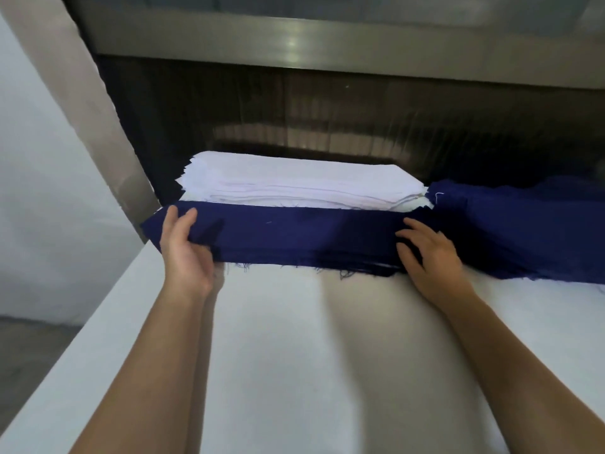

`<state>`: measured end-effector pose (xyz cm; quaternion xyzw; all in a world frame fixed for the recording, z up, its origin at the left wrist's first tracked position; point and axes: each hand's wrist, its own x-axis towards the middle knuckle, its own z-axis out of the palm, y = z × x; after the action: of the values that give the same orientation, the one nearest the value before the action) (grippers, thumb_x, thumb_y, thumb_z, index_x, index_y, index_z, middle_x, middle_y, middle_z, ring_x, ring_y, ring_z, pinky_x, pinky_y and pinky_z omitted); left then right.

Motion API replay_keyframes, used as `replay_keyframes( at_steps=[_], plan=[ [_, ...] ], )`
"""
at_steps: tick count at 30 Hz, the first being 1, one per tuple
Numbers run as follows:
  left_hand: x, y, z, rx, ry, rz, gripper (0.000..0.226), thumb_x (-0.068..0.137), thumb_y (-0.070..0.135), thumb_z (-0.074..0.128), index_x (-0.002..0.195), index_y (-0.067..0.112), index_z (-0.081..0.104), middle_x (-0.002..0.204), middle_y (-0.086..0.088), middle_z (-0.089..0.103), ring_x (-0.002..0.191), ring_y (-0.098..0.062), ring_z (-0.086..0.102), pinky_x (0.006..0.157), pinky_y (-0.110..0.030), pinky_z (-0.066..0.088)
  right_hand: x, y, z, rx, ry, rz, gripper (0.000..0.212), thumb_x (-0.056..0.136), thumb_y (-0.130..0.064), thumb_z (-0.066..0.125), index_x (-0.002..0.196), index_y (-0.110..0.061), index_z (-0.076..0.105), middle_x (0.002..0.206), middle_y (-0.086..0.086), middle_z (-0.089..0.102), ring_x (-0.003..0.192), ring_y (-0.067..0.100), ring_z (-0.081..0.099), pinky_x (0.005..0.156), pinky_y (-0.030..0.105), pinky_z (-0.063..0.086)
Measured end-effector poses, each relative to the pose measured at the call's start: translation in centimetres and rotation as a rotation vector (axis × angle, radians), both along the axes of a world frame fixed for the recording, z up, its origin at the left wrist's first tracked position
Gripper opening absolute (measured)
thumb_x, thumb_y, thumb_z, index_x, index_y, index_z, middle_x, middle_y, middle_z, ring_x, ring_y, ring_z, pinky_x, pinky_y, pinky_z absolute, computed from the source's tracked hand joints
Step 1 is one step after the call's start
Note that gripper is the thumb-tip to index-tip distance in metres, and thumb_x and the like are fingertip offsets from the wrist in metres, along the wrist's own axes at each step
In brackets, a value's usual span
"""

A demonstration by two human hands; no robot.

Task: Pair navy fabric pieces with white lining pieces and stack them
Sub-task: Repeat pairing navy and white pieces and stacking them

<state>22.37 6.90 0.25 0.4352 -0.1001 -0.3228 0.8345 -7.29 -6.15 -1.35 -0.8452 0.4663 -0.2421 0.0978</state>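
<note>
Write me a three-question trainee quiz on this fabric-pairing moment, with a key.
1. The right hand rests on the right end of the navy fabric stack. What grips its left end? A) the left hand B) a clamp C) nothing
2. Fill in: a second navy pile lies to the ___ of the white lining stack.
3. True or false: the white lining stack lies nearer the person than the navy fabric stack.
Key: 1 A; 2 right; 3 false.
</note>
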Motion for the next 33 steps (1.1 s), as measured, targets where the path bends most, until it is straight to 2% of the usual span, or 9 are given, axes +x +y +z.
replay_keyframes(
  at_steps=[2, 4, 8, 12, 17, 21, 24, 29, 33],
  plan=[
    [-0.3, -0.4, -0.5, 0.073, -0.100, 0.060, 0.065, 0.095, 0.013, 0.052, 0.152, 0.016, 0.021, 0.144, 0.003, 0.044, 0.106, -0.003, 0.063, 0.085, -0.022, 0.053, -0.1, 0.1, -0.2, -0.018, 0.011, -0.011, 0.029, 0.093, -0.015, 0.054, 0.119, -0.004, 0.062, 0.141, 0.011, 0.046, 0.118, 0.040, 0.048, 0.108, 0.041, 0.022],
    [-0.8, -0.8, -0.8, 0.210, -0.256, 0.130, 0.072, 0.094, 0.016, 0.057, 0.153, 0.017, 0.016, 0.157, 0.005, 0.017, 0.134, -0.005, 0.037, 0.108, -0.023, 0.034, -0.2, 0.2, -0.3, -0.041, 0.025, -0.017, 0.028, 0.093, -0.015, 0.055, 0.118, -0.004, 0.062, 0.142, 0.012, 0.044, 0.118, 0.042, 0.047, 0.107, 0.045, 0.023],
    [-2.0, -1.0, -1.3, 0.352, -0.417, 0.204, 0.081, 0.090, 0.020, 0.063, 0.153, 0.017, 0.013, 0.158, 0.007, -0.010, 0.138, -0.005, 0.017, 0.104, -0.019, 0.025, -0.1, 0.4, -0.1, -0.113, 0.042, 0.021, 0.026, 0.091, -0.014, 0.058, 0.115, -0.005, 0.064, 0.146, 0.012, 0.039, 0.121, 0.044, 0.044, 0.109, 0.046, 0.021],
    [-2.6, -1.1, -1.5, 0.447, -0.526, 0.229, 0.082, 0.088, 0.021, 0.066, 0.152, 0.015, 0.015, 0.159, 0.004, -0.008, 0.145, -0.016, 0.007, 0.109, -0.023, 0.022, -0.1, 0.8, 0.1, -0.222, 0.043, 0.077, 0.024, 0.087, -0.013, 0.058, 0.108, -0.004, 0.067, 0.145, 0.017, 0.038, 0.123, 0.045, 0.044, 0.109, 0.050, 0.022],
    [-4.0, -1.7, -0.9, 0.580, -0.717, 0.267, 0.081, 0.085, 0.018, 0.066, 0.150, 0.005, 0.020, 0.159, -0.009, 0.000, 0.146, -0.026, 0.004, 0.119, -0.041, 0.012, -0.1, 0.9, -0.2, -0.184, 0.057, -0.047, 0.025, 0.088, -0.018, 0.062, 0.111, -0.010, 0.067, 0.149, 0.013, 0.034, 0.137, 0.042, 0.022, 0.106, 0.052, 0.022],
    [-5.5, -1.8, -0.8, 0.599, -0.953, 0.263, 0.079, 0.082, 0.008, 0.067, 0.146, -0.003, 0.022, 0.157, -0.016, 0.005, 0.146, -0.031, 0.005, 0.119, -0.046, -0.003, -0.2, 1.4, -0.2, -0.235, 0.020, -0.128, 0.023, 0.087, -0.019, 0.060, 0.107, -0.011, 0.069, 0.142, 0.017, 0.041, 0.130, 0.043, 0.030, 0.101, 0.046, 0.022],
    [-7.6, -2.2, -0.7, 0.553, -0.988, 0.182, 0.076, 0.083, 0.003, 0.063, 0.147, -0.002, 0.022, 0.156, -0.014, 0.004, 0.146, -0.030, 0.005, 0.119, -0.050, 0.002, -0.5, 1.7, 0.4, -0.303, -0.050, -0.211, 0.022, 0.086, -0.013, 0.058, 0.105, -0.009, 0.068, 0.135, 0.017, 0.048, 0.122, 0.044, 0.037, 0.095, 0.043, 0.024],
    [-12.1, -4.6, 0.0, 0.441, -1.022, -0.035, 0.073, 0.086, 0.001, 0.059, 0.148, 0.005, 0.020, 0.156, -0.006, 0.006, 0.140, -0.015, 0.008, 0.118, -0.032, 0.012, -1.7, 0.7, 1.8, -0.310, -0.088, -0.349, 0.031, 0.090, -0.010, 0.050, 0.118, -0.011, 0.061, 0.142, 0.012, 0.041, 0.130, 0.037, 0.030, 0.101, 0.042, 0.018],
    [-16.5, -8.5, 0.6, 0.395, -1.014, -0.228, 0.071, 0.088, 0.002, 0.057, 0.149, 0.009, 0.021, 0.156, -0.002, 0.011, 0.143, -0.015, 0.011, 0.112, -0.021, 0.016, -4.3, -0.8, 1.9, -0.233, -0.074, -0.463, 0.036, 0.096, -0.019, 0.044, 0.131, -0.013, 0.051, 0.150, 0.006, 0.033, 0.140, 0.028, 0.020, 0.108, 0.036, 0.009]
  ],
)
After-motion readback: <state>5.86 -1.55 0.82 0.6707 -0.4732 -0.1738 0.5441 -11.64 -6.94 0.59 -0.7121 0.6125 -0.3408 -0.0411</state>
